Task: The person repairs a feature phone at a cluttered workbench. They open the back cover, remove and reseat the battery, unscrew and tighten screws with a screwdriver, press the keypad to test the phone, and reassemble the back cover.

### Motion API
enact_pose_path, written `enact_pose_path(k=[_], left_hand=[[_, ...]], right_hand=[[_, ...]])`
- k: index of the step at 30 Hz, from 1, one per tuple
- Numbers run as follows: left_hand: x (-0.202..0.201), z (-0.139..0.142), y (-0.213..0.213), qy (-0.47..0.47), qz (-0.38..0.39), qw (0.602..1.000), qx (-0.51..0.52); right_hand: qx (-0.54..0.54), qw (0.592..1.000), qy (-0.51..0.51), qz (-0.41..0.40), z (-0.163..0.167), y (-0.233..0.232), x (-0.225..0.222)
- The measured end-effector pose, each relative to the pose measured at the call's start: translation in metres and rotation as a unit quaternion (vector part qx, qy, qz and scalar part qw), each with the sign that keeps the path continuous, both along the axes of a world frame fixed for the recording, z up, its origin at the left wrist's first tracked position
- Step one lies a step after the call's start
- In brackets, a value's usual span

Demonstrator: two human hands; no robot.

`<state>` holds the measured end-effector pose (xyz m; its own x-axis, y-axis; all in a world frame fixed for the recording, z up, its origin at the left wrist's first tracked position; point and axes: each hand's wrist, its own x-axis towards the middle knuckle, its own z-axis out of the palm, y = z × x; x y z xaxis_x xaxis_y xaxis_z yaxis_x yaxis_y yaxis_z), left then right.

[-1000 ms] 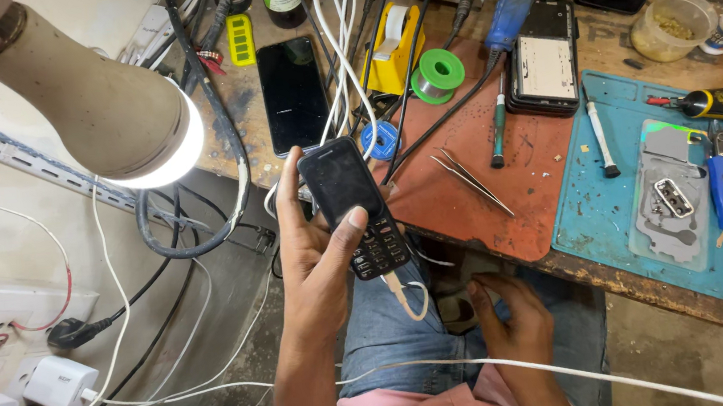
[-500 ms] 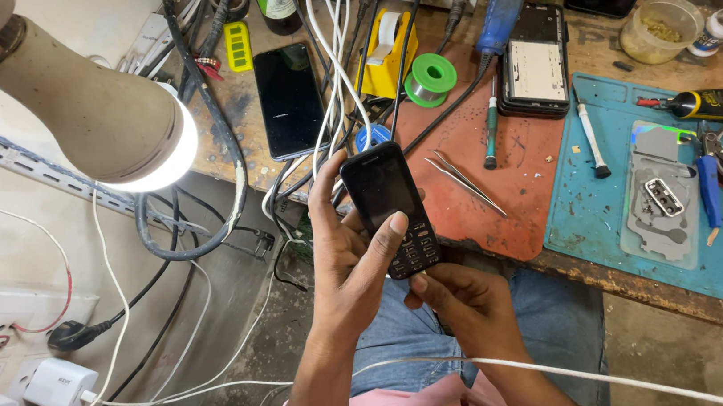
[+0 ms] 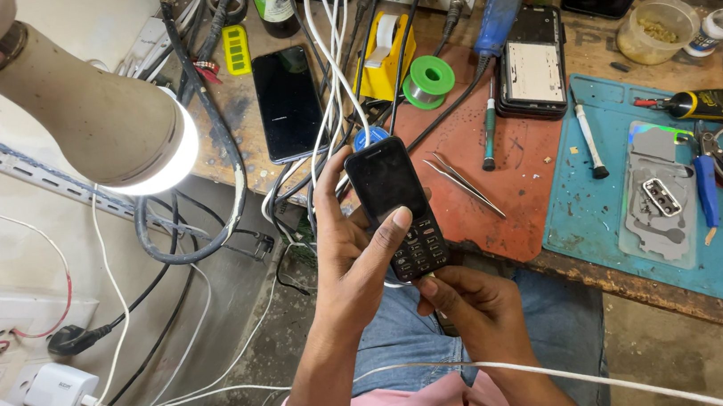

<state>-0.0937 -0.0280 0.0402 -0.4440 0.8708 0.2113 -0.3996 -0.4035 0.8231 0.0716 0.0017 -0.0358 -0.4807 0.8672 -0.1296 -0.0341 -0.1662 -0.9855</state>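
Upright, left hand (image 3: 345,263) gripping keypad phone (image 3: 396,206), right hand (image 3: 471,308) cupped below

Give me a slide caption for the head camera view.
Left hand grips black keypad phone, right hand at its base.

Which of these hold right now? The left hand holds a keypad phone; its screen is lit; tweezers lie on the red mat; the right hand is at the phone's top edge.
1. The left hand holds a black keypad phone. True.
2. Its screen is lit. False: it is dark.
3. Tweezers lie on the red mat. True.
4. The right hand is at the phone's top edge. False: it is at the bottom end.
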Motion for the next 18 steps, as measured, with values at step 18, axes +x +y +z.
enact_pose_path(k=[18], left_hand=[[0.002, -0.004, 0.006, 0.026, 0.007, 1.000, 0.003]], right_hand=[[-0.005, 1.000, -0.016, -0.003, 0.013, 0.003, -0.001]])
